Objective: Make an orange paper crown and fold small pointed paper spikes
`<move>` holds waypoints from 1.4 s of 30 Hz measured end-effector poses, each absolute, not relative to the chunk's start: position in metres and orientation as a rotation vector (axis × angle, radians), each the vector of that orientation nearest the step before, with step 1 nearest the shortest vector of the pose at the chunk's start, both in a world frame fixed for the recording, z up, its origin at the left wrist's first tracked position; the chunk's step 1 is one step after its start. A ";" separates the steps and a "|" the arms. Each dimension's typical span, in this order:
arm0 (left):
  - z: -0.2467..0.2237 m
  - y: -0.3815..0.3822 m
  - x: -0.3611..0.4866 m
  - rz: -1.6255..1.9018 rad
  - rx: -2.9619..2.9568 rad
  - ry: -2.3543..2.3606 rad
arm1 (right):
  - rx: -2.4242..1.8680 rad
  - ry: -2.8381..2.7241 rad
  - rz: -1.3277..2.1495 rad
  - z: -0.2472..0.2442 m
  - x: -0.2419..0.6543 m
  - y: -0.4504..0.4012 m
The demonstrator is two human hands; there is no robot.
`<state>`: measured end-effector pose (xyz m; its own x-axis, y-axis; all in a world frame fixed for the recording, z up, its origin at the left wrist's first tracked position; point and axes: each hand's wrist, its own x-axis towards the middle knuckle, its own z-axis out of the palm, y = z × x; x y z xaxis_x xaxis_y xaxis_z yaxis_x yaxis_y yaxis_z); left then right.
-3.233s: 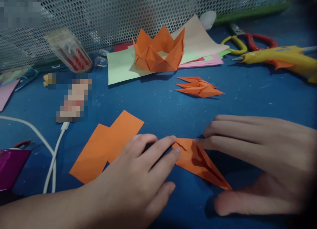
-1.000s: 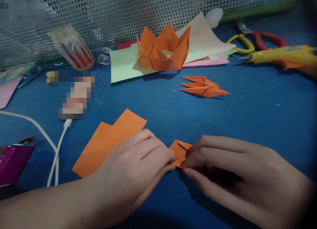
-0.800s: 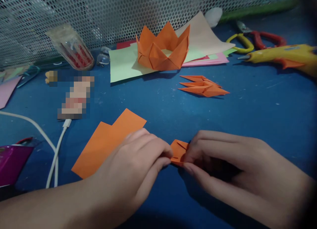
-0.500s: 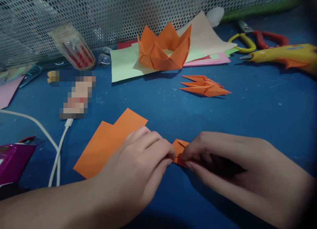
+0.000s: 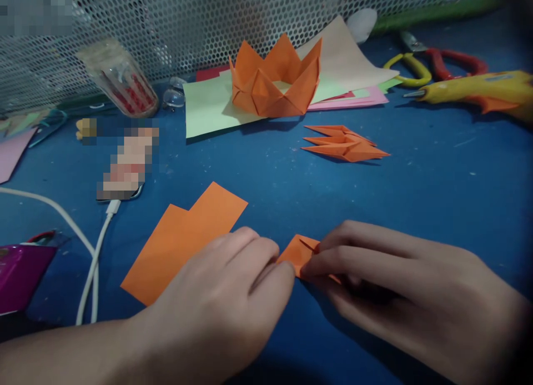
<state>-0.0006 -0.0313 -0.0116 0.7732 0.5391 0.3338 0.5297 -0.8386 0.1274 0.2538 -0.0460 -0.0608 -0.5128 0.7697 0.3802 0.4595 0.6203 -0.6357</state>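
A small folded orange paper (image 5: 296, 253) lies on the blue table between my hands. My left hand (image 5: 245, 285) pinches its left corner between thumb and bent fingers. On the right side, my right hand (image 5: 366, 268) grips the paper, its fingertips covering that part. Flat orange sheets (image 5: 175, 240) lie partly under my left hand and forearm. Beyond my hands sit several pointed folded orange pieces (image 5: 347, 144), nested together. An orange paper crown shape (image 5: 275, 88) stands upright on a pale green sheet (image 5: 204, 110).
A phone-like object (image 5: 127, 165) with a white cable (image 5: 97, 251) and a purple box (image 5: 25, 276) are at left. A tilted jar (image 5: 125, 85) leans near the mesh panel (image 5: 187, 24). Yellow-handled scissors (image 5: 416, 68), red-handled pliers (image 5: 452, 63) and a yellow glue gun (image 5: 470, 93) lie at right.
My left thumb and fingers have shifted slightly left and down, showing more of the folded paper. My right fingers have changed their hold, the index finger now lying over the paper.
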 end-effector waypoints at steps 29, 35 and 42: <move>-0.025 -0.052 0.001 0.468 3.142 0.971 | -0.884 -2.214 0.687 -0.060 0.262 -0.044; -0.029 -0.057 0.002 0.466 3.196 1.057 | -0.890 -2.198 0.665 -0.061 0.260 -0.042; -0.039 -0.060 0.002 0.643 3.193 1.122 | -0.905 -2.201 0.650 -0.062 0.259 -0.040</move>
<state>0.0017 -0.0597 -0.0390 0.7248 0.5340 0.4353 0.6455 -0.7471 -0.1584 0.2587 -0.0404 -0.0623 -0.5408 0.7477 0.3854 0.4186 0.6366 -0.6477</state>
